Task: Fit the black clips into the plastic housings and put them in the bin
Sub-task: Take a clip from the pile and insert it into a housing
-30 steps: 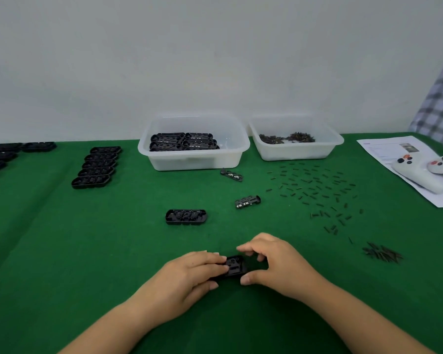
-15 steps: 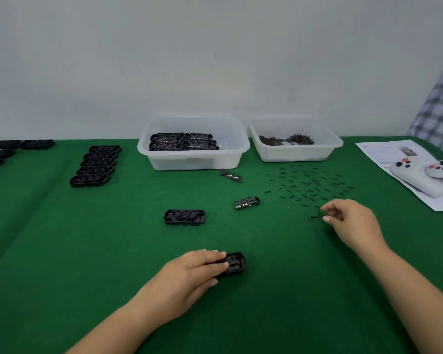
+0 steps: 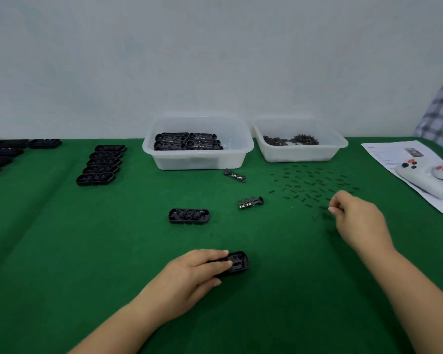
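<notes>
My left hand (image 3: 197, 273) rests on the green table near the front and grips a black plastic housing (image 3: 238, 263) by its left end. My right hand (image 3: 357, 222) hovers at the near edge of several small black clips (image 3: 315, 182) scattered on the cloth. Its thumb and forefinger are pinched together, and I cannot see whether a clip is between them. Another open housing (image 3: 189, 215) lies ahead of my left hand. The left clear bin (image 3: 198, 160) at the back holds stacked black housings.
Two small black inserts (image 3: 250, 202) (image 3: 234, 175) lie between the bins and my hands. A second bin (image 3: 301, 155) holds small dark parts. Rows of housings (image 3: 100, 164) sit at the left. A paper sheet (image 3: 391, 153) with white controllers (image 3: 425, 178) is at the right.
My right hand left the housing and travelled right and forward to the scattered clips, where it now pinches. My left hand has stayed on the housing.
</notes>
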